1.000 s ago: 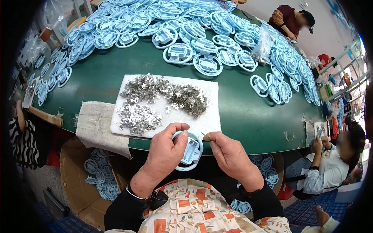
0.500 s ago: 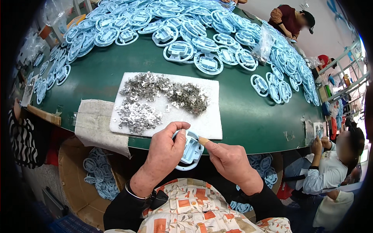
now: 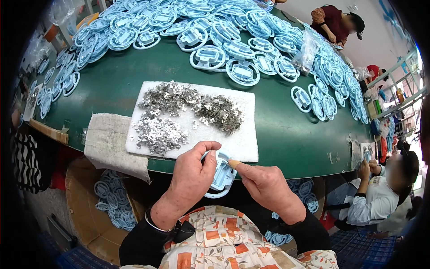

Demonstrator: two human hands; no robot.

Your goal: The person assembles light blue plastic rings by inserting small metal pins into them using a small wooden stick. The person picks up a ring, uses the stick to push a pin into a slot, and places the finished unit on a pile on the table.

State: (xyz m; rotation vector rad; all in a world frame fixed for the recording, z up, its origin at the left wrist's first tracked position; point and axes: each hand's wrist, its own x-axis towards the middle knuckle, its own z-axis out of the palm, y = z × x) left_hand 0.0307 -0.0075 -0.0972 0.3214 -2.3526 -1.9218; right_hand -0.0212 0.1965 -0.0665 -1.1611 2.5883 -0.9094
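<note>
A light-blue oval plastic part (image 3: pixel 222 178) with a raised rectangular housing in its middle is held over my lap, just off the table's near edge. My left hand (image 3: pixel 190 179) grips its left rim, thumb on top and fingers curled around. On its upper right rim presses the tan-covered tip of my right hand's (image 3: pixel 266 186) thumb. The other right fingers are curled, and their tips are partly hidden. Beyond my hands lies a white foam sheet (image 3: pixel 233 148) with heaps of small silvery metal clips (image 3: pixel 161 134) on it.
The green table (image 3: pixel 107 89) bears a large pile of similar blue parts (image 3: pixel 242 71) at the back and right. A grey cloth pad (image 3: pixel 109 139) lies left of the foam. Cardboard boxes (image 3: pixel 80 201) with more parts stand below. Another person (image 3: pixel 371 193) sits at the right.
The view has shifted slightly. Both hands keep nearly the same hold on the blue part, and the right thumb stays at its rim.
</note>
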